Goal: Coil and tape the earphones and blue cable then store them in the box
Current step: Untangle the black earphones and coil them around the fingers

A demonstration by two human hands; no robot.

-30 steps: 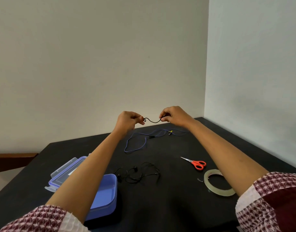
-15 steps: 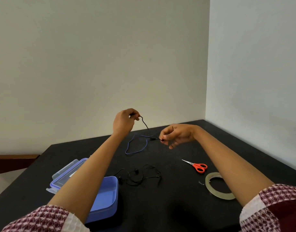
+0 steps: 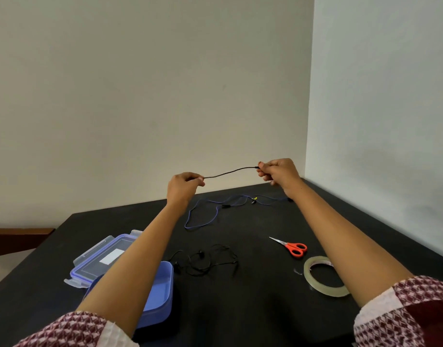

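A dark cord (image 3: 230, 172) is pinched at each end by the left hand (image 3: 182, 182) and right hand (image 3: 278, 170), raised above the cable (image 3: 202, 219) on the table (image 3: 253, 309).

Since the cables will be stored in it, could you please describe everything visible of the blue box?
The blue box is a shallow, round-cornered container, seemingly plastic. It stands open on the black table, front left; the visible part holds nothing. Its clear lid, blue-rimmed with clip flaps and a white label, lies beside it, farther back. The left forearm crosses in front, hiding part; contact cannot be judged.
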